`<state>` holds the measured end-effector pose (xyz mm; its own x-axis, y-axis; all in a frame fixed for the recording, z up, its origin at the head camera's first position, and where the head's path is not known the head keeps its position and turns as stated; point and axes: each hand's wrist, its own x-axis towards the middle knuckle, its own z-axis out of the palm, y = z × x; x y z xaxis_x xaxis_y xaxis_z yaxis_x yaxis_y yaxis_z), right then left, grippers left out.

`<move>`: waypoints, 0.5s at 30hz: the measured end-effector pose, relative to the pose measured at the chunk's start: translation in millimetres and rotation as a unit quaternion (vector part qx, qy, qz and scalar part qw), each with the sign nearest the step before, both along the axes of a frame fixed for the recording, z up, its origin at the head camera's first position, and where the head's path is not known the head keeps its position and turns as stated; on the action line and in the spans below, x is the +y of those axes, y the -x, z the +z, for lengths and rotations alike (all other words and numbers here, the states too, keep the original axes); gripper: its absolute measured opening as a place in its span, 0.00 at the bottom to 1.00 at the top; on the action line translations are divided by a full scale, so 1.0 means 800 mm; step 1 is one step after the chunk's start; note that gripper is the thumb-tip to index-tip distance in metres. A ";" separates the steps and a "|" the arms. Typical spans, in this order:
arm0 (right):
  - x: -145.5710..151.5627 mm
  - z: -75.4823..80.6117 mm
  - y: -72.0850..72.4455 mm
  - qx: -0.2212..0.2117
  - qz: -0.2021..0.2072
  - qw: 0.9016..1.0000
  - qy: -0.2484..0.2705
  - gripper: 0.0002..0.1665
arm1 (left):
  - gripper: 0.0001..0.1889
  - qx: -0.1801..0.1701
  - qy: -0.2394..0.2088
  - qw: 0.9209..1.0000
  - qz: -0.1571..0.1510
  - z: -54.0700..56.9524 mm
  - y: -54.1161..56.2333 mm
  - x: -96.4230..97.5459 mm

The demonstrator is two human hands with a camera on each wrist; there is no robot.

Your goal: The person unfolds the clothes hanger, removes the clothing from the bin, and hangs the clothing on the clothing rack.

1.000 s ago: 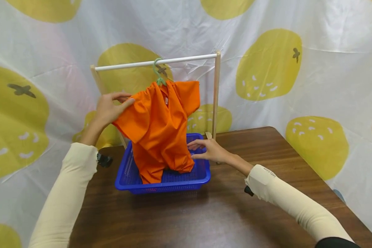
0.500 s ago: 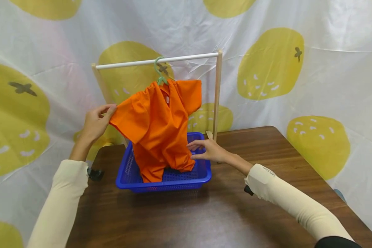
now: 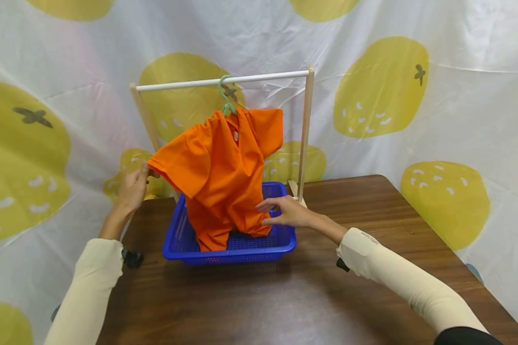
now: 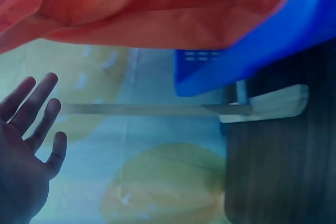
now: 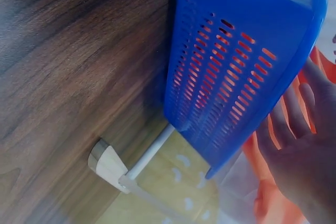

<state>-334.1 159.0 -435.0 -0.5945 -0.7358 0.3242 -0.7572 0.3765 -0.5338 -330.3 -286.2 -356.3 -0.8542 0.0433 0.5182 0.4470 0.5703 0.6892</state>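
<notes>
An orange short-sleeved garment (image 3: 224, 163) with a leg-like lower end drapes from a green hanger (image 3: 227, 96). Beside its left sleeve is my left hand (image 3: 132, 190), fingertips partly hidden behind the sleeve edge. The left wrist view shows that hand's fingers (image 4: 44, 106) spread, with no fabric between them. My right hand (image 3: 290, 212) reaches over the right rim of a blue basket (image 3: 217, 256), its fingers extended beside the garment's lower side. In the right wrist view those fingers (image 5: 294, 114) overlap the orange cloth. The garment's bottom hangs down into the basket.
The hanger hooks over the white bar (image 3: 181, 85) of a rack with wooden posts (image 3: 306, 139). The rack's foot (image 5: 109, 166) stands on the brown wooden table (image 3: 349, 268) close to the basket. A curtain (image 3: 371, 19) with yellow fruit prints hangs behind.
My left hand has moved down and left from the shoulder along the sleeve, which now spreads farther out. Between, thumb and fingers pinched the sleeve edge. The right hand has barely moved.
</notes>
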 end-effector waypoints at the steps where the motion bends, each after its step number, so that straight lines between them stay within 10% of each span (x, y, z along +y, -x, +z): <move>1: -0.002 0.000 0.000 0.000 0.005 1.000 -0.002 0.28 | 0.33 -0.005 0.007 1.000 0.001 -0.005 -0.001 -0.001; 15: -0.033 -0.005 0.006 -0.033 0.037 0.997 -0.052 0.30 | 0.35 -0.097 0.134 0.984 -0.063 -0.077 0.000 -0.019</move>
<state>-338.5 132.3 -438.8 -0.5545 -0.8065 0.2053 -0.7492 0.3764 -0.5450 -330.4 -301.5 -418.2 -0.9150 0.2693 0.3004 0.4008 0.6919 0.6006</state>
